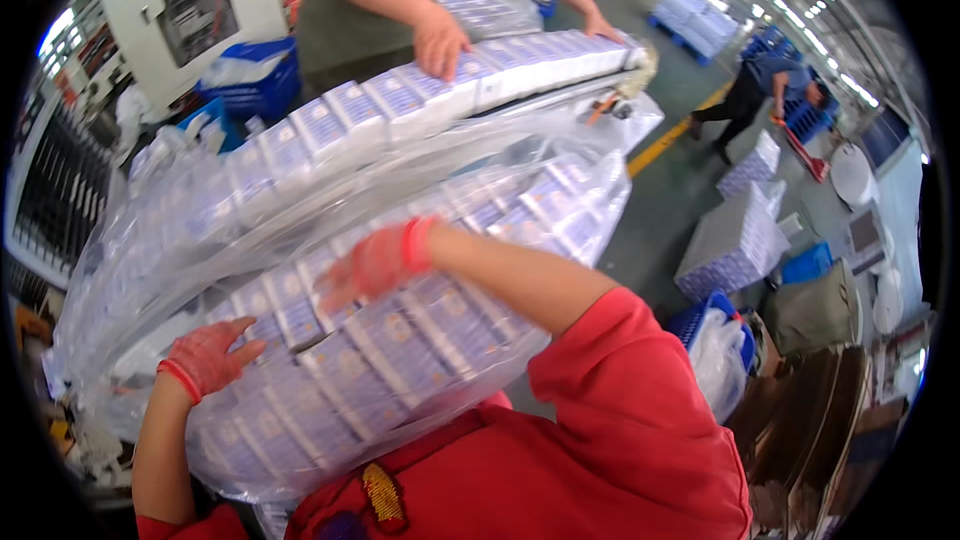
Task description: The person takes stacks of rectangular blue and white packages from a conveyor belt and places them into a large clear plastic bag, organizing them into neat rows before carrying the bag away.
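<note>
Rows of white-and-lilac packs (375, 380) lie side by side in a large clear plastic bag (480, 365) in front of me. My left hand (208, 355), in a red-and-white glove, rests at the left end of these packs with thumb and fingers apart. Over the middle of the rows is my right hand (370, 265), gloved alike and blurred, its fingers stretched out toward the left. Neither hand visibly holds a pack. A dark narrow gap (312, 343) shows between two packs near my hands.
Across from me, a co-worker's hand (440, 42) rests on a long curved row of packs (320, 125). A blue crate (255, 75) stands at the far left. Right of me are a patterned carton (735, 240), a blue basket (735, 320) and stacked cardboard (810, 430). Another person (755, 95) bends farther off.
</note>
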`<state>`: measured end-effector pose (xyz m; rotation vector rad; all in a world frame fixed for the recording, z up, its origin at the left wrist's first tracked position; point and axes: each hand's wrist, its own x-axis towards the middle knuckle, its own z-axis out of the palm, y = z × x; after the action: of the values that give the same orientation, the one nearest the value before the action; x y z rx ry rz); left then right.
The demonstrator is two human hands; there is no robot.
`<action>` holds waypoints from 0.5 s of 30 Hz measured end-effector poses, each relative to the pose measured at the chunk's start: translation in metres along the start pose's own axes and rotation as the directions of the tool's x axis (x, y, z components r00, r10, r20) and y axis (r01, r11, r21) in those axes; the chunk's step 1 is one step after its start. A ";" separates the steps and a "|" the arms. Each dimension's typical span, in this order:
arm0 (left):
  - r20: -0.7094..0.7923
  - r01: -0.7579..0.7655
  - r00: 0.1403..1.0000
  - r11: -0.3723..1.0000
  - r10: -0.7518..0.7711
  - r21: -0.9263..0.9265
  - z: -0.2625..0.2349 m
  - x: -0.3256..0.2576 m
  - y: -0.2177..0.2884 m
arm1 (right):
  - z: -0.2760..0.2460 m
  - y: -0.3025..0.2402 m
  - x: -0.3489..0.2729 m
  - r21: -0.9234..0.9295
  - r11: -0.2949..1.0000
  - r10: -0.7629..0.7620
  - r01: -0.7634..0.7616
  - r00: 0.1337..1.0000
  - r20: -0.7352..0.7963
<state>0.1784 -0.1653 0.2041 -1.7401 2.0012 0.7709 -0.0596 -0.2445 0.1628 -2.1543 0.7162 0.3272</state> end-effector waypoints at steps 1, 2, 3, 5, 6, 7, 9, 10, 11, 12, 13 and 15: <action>0.144 0.107 0.984 0.994 -0.101 -0.035 -0.003 0.001 0.003 | -0.023 0.013 -0.049 -0.034 0.985 0.156 -0.169 0.960 -0.231; 0.170 0.060 0.984 0.998 -0.059 0.002 0.004 0.004 -0.001 | -0.043 0.037 -0.086 0.030 0.910 0.409 -0.414 0.881 -0.239; 0.202 0.017 0.979 0.999 -0.023 0.033 0.016 0.006 -0.011 | -0.057 0.063 -0.123 0.018 0.751 0.627 -0.660 0.704 -0.334; 0.303 -0.034 0.953 0.995 0.003 0.097 0.022 0.006 -0.002 | -0.054 0.136 -0.192 0.049 0.695 0.662 -0.717 0.613 -0.431; 0.319 -0.011 0.948 0.996 -0.017 0.086 0.015 0.007 -0.005 | -0.046 0.146 -0.201 0.183 0.629 0.739 -0.755 0.509 -0.442; 0.333 0.018 0.942 0.998 -0.037 0.057 0.017 0.005 -0.004 | -0.039 0.152 -0.202 0.201 0.639 0.731 -0.743 0.505 -0.459; 0.358 0.071 0.930 0.997 -0.077 0.030 0.020 0.004 -0.006 | -0.024 0.156 -0.193 0.108 0.623 0.726 -0.775 0.522 -0.447; 0.370 0.092 0.924 0.995 -0.098 0.032 0.021 0.005 -0.010 | -0.018 0.154 -0.189 0.059 0.615 0.722 -0.786 0.532 -0.441; 0.381 0.112 0.917 0.993 -0.117 0.035 0.022 0.006 -0.015 | -0.016 0.150 -0.184 0.100 0.582 0.756 -0.807 0.492 -0.431; 0.341 0.063 0.938 0.998 -0.062 0.008 0.029 0.003 -0.023 | -0.015 0.143 -0.179 0.080 0.588 0.762 -0.805 0.518 -0.388; 0.295 0.009 0.955 1.000 -0.004 -0.016 0.039 0.003 -0.032 | -0.016 0.137 -0.175 0.061 0.591 0.769 -0.805 0.538 -0.347; 0.245 -0.049 0.968 0.997 0.063 -0.064 0.052 0.003 -0.047 | -0.005 0.139 -0.168 0.039 0.640 0.711 -0.767 0.573 -0.407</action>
<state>0.2205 -0.1396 0.1545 -1.5375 1.8831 1.0197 -0.2772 -0.2542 0.1551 -1.9432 1.9118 0.3893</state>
